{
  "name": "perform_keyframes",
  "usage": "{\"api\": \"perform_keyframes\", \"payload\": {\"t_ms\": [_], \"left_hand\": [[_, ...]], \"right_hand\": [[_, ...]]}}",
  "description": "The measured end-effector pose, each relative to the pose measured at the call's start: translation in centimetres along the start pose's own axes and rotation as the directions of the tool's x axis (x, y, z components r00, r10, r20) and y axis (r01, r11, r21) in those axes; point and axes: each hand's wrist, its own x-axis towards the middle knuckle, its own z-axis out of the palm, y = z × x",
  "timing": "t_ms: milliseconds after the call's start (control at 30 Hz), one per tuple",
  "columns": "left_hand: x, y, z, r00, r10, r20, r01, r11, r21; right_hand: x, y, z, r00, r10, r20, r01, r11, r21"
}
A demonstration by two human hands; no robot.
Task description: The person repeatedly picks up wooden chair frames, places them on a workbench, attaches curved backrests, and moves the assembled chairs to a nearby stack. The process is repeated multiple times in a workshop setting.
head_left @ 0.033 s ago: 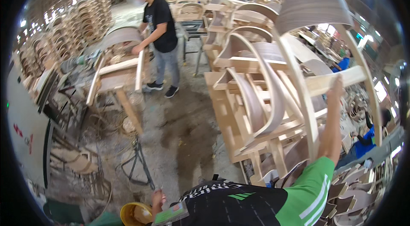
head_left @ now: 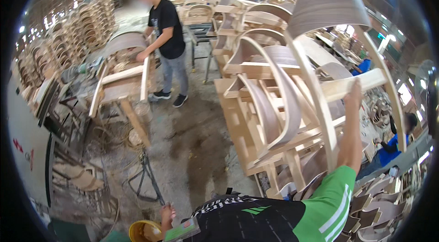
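Observation:
My right hand (head_left: 353,95) reaches up at the right and is closed round the pale cross rail (head_left: 354,85) of a wooden chair frame (head_left: 327,11). That frame has a curved brown backrest and long legs, and it stands tilted against a stack of similar chair frames (head_left: 292,100). Part of my grip is hidden behind the rail. Low at the left, my left hand (head_left: 168,213) hangs next to a yellow bucket (head_left: 136,230). Its fingers are loosely bent but apart, and nothing shows in them.
A person in a black shirt (head_left: 168,27) handles another chair frame (head_left: 125,43) on a stand at the left. A black metal stand (head_left: 148,180) lies on the floor. Curved wooden parts (head_left: 379,210) are piled at the lower right. A grey cabinet (head_left: 27,127) borders the left.
The whole scene has shifted slightly left in the view. My right hand keeps its grip on the chair frame, and my left hand stays beside the bucket.

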Motion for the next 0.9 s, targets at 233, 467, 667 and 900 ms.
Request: {"api": "perform_keyframes", "payload": {"t_ms": [233,467,667,900], "left_hand": [[-0.3,1.1,1.0,0.971,0.213,-0.107,-0.179,0.949,0.261],[-1.3,-2.2,-1.4,0.983,0.176,0.050,-0.182,0.930,0.319],[-2.8,-4.8,0.7,0.986,0.163,-0.030,-0.143,0.929,0.341],[-4.8,-6.3,1.3,0.896,-0.357,-0.263,0.314,0.930,-0.190]], "right_hand": [[2.6,6.0,3.2,0.969,0.240,-0.054,-0.232,0.964,0.130],[4.6,13.9,5.4,0.912,0.408,0.037,-0.409,0.905,0.119],[4.9,19.5,3.8,0.780,0.588,0.212,-0.604,0.797,0.010],[2.8,23.6,9.0,0.747,0.662,0.056,-0.658,0.749,-0.083]]}}
